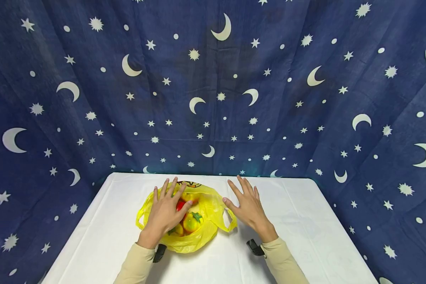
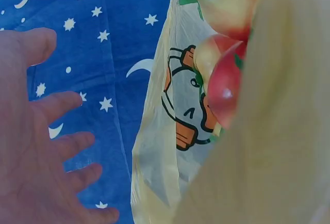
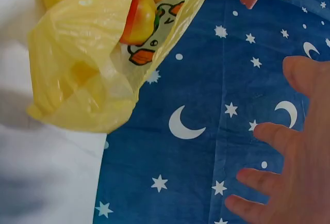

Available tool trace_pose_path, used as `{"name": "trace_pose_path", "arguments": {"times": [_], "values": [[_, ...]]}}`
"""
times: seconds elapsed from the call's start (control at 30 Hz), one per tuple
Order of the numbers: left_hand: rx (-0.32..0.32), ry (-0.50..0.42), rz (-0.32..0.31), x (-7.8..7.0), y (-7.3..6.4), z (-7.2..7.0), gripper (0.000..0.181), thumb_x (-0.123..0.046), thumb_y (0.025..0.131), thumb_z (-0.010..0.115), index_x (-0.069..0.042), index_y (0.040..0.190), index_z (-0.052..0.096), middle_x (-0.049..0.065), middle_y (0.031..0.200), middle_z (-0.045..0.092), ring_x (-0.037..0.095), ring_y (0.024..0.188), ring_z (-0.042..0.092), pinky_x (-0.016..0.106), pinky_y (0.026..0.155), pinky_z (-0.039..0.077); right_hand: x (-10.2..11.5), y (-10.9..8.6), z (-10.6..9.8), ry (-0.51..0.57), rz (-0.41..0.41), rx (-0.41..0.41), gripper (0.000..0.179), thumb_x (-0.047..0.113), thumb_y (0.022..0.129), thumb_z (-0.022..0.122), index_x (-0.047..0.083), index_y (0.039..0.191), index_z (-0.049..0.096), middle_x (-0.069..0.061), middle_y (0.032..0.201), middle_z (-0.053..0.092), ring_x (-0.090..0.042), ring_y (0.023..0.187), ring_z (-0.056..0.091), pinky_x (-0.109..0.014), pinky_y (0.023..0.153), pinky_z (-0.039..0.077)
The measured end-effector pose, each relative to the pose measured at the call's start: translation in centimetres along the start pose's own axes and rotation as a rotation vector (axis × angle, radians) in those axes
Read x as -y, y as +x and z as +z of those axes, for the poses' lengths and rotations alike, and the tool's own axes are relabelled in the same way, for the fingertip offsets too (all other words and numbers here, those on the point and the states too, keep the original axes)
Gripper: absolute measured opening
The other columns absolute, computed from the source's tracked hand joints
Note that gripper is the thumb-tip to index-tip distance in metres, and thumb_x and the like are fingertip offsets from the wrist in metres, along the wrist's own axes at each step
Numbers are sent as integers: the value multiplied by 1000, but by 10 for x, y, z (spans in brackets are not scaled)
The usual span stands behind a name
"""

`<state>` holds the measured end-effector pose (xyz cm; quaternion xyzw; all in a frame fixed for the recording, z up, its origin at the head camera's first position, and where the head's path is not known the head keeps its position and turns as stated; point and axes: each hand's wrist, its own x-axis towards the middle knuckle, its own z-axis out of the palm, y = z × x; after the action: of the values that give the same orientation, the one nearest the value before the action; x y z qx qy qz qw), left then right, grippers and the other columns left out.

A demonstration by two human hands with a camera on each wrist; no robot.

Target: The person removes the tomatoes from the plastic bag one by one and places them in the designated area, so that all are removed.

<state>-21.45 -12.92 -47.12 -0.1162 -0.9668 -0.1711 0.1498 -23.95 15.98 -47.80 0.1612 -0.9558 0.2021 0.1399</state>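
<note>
A yellow plastic bag lies with its mouth gaping on the white table, a cartoon print on its inner side. Inside sit several toy fruits: a yellow-orange one with a green leafy top, a red one, and others partly hidden by the plastic. My left hand is held over the bag's left part, fingers spread and holding nothing. To the right of the bag, my right hand hovers near its right handle loop, fingers also spread, with nothing in it.
The white table stretches to both sides of the bag. Behind it hangs a dark blue curtain with moons and stars. A black wrist device sits under the right wrist, another by the left.
</note>
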Motion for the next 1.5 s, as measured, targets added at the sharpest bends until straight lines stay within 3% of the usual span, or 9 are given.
{"name": "trace_pose_path", "arguments": {"times": [0.33,0.57,0.7,0.93,1.23,1.33,1.5], "values": [[-82,-24,-1,12,-11,-3,67,-46,91,61,-20,150,43,12,162,29,40,148,26,68,117,18,7,-4,7,92,-80,-53,73,48,85,68,23,149,44,-10,156,39,-35,143,37,-63,113,35],[-124,-45,-4,19,-17,-6,67,-40,90,65,-17,149,44,14,160,31,41,146,28,67,117,20,10,-6,12,181,-56,-52,70,42,84,70,23,147,46,-9,155,40,-35,141,41,-61,106,43],[-158,-65,-15,23,-21,-7,66,-36,90,67,-14,148,45,16,158,34,41,144,31,65,118,20,13,-6,16,285,-37,-49,67,38,84,71,23,145,48,-7,154,42,-34,140,43,-60,106,44],[-258,-105,-16,31,-28,-4,62,-28,86,72,-9,141,52,17,154,40,41,140,36,61,116,26,21,-9,20,556,22,31,61,32,86,72,28,142,50,-3,153,44,-29,141,43,-55,108,46],[-362,-200,-58,46,-38,-8,53,-21,79,76,-7,129,62,22,151,39,48,139,31,70,107,29,32,-9,31,695,-24,75,60,27,88,72,10,142,50,-6,149,47,-35,133,50,-54,102,50],[-345,-226,-88,52,-41,-10,53,-21,80,76,-8,129,63,22,152,38,49,139,30,71,106,31,35,-10,34,714,-35,85,60,25,88,72,7,141,50,-11,149,47,-38,131,52,-55,101,51],[-243,-316,-173,58,-46,-12,52,-24,85,73,-9,133,60,21,155,34,49,138,34,72,103,36,40,-10,40,726,-42,106,58,24,88,71,8,140,51,-15,149,47,-40,130,53,-54,100,52]]}}
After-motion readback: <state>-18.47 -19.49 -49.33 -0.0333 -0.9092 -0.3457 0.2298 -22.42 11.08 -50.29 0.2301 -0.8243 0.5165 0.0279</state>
